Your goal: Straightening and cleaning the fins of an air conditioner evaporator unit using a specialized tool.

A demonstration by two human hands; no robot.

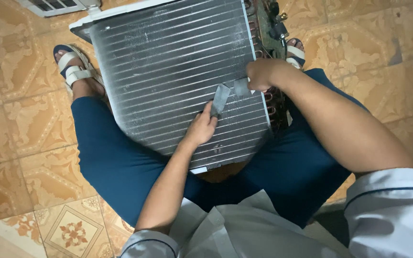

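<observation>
Coil unit: I'm looking down at a finned metal coil panel (168, 71), a grey slab of fine ribs crossed by long parallel ridges, propped between my knees and tilted away from me; it has a white edge at the top and right.
Inside the frame: at the panel's right end I see copper tube bends (269, 102) stacked down the side, and dark fittings (276, 26) above them. More I can't make out.
Tape: one grey strip (225, 94), dull and slightly creased, lies across the lower right of the fins, running from my left fingers up to my right hand at the panel's edge.
Left hand: my left hand (199, 129) rests on the fins, thumb and fingers pinched narrow on the lower end of the strip.
Right hand: my right hand (260, 74) is curled at the right edge, closed on the upper end of the strip, knuckles up.
Count: one panel, one strip of tape, two hands, two sandalled feet, the left sandal (75, 69) clear, the right sandal (293, 51) half hidden behind the unit.
Floor: patterned tan tiles (20, 119) all round; a white grille (56, 5) at the top left corner.
</observation>
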